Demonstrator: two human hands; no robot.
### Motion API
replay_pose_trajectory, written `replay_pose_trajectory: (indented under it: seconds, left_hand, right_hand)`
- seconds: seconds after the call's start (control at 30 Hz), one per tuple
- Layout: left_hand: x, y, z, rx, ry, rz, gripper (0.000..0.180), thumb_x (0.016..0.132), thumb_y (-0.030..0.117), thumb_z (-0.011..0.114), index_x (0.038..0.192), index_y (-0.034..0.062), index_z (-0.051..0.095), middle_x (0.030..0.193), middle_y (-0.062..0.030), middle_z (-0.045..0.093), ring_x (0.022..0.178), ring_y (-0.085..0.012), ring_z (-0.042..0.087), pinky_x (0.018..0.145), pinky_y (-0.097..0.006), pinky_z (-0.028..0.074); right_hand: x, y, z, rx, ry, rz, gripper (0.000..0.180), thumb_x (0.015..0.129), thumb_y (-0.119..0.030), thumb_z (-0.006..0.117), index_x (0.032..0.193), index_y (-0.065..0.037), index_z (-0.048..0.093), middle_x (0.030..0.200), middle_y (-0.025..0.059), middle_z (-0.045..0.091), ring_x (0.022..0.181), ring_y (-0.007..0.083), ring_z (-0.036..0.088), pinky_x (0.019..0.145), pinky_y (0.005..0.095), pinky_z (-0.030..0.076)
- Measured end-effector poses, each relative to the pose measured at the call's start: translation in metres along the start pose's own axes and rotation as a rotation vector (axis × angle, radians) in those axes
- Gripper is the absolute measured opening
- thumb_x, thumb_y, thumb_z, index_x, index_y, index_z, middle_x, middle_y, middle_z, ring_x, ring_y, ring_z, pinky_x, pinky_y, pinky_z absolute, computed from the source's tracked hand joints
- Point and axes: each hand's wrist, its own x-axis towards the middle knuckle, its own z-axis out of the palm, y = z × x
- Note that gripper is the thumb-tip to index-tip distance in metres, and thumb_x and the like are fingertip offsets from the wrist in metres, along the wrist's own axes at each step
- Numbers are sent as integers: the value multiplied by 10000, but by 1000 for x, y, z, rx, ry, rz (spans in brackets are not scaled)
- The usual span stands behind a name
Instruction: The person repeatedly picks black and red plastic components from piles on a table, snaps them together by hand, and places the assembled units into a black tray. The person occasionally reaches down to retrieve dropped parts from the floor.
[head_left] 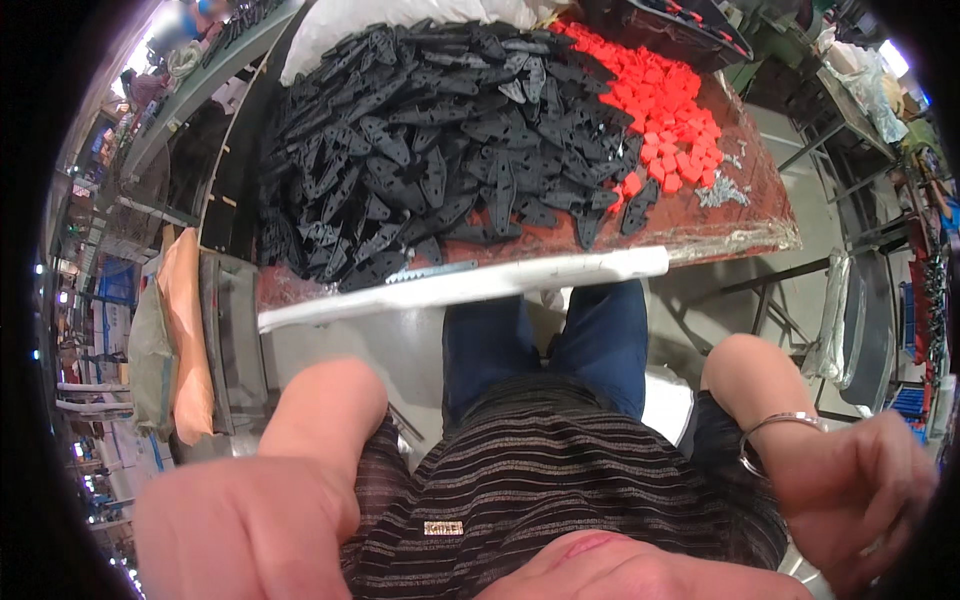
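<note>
Both hands are raised close to the camera, well back from the work table. My left hand (240, 525) fills the lower left, blurred; its fingertips run out past the lower edge, so its grip is hidden. Out by the right rim is my right hand (860, 500), with a metal bangle (785, 422) at the wrist. Its fingers are loosely bent with gaps between them, and nothing shows in them. Neither hand touches the heap of flat black plastic parts (430, 130) or the pile of small red plastic pieces (665, 115) on the table.
A long white tube (460, 288) lies along the near edge of the reddish table (750, 215). Small grey bits (724, 191) lie right of the red pieces, below a black bin (680, 25). Orange-tan packaging (185, 330) stands at the left beside a grey panel (235, 330).
</note>
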Motion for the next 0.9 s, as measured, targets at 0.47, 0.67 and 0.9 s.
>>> replay_pose_trajectory:
  seconds: [0.47,0.67,0.9]
  left_hand:
    - [-165,-102,-175,1473,200,-1237,491,704,147,738,1133,-9,560,1123,-141,532,913,-255,589,788,-336,484]
    - [-191,-140,-203,1909,-53,-1122,635,675,162,761,1231,11,494,1173,-189,475,969,-349,564,823,-378,478]
    - [-190,-125,-211,1616,352,-1125,357,802,78,574,1150,-1,575,1071,-120,570,896,-201,607,788,-293,477]
  right_hand:
    - [-167,-50,-195,-1708,-314,882,146,703,-9,670,832,-69,638,794,70,635,606,197,582,547,273,459]
    - [-182,-75,-288,-2079,-28,1134,147,787,-197,650,847,-62,653,777,80,639,687,225,621,604,320,473]
    - [-191,-67,-363,-2311,-174,1254,225,745,-237,672,855,-58,595,815,121,619,772,315,602,673,408,476]
